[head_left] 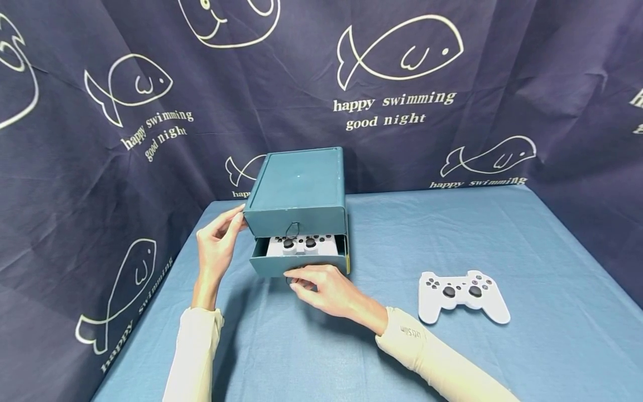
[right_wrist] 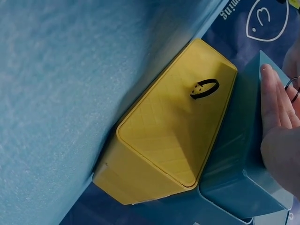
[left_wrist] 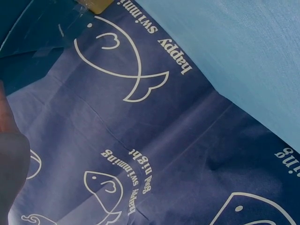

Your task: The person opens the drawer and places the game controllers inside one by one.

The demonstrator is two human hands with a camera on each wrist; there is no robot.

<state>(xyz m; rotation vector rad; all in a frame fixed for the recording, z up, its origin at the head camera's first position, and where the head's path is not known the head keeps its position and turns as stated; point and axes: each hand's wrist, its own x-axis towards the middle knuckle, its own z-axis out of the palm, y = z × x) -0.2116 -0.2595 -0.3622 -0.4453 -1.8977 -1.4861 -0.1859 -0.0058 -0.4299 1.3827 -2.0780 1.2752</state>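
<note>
A teal drawer cabinet (head_left: 303, 178) stands against the back cloth. Its teal drawer (head_left: 281, 267) below the top one is partly pulled out, and a white game controller (head_left: 301, 245) with two black sticks lies inside. My right hand (head_left: 326, 287) is at that drawer's front, finger and thumb pinching its black ring pull (right_wrist: 291, 86). At the cabinet's upper left front corner, the fingertips of my left hand (head_left: 217, 245) rest against the side. Only a sliver of the left hand (left_wrist: 5, 115) shows in the left wrist view.
A second white game controller (head_left: 459, 296) lies on the blue tablecloth (head_left: 392, 240), right of the cabinet. Below the teal drawer is a yellow drawer (right_wrist: 164, 126) with a black loop pull (right_wrist: 206, 89). Another ring pull (head_left: 293, 229) hangs on the top drawer. Dark blue fish-print cloth (head_left: 281, 100) surrounds the table.
</note>
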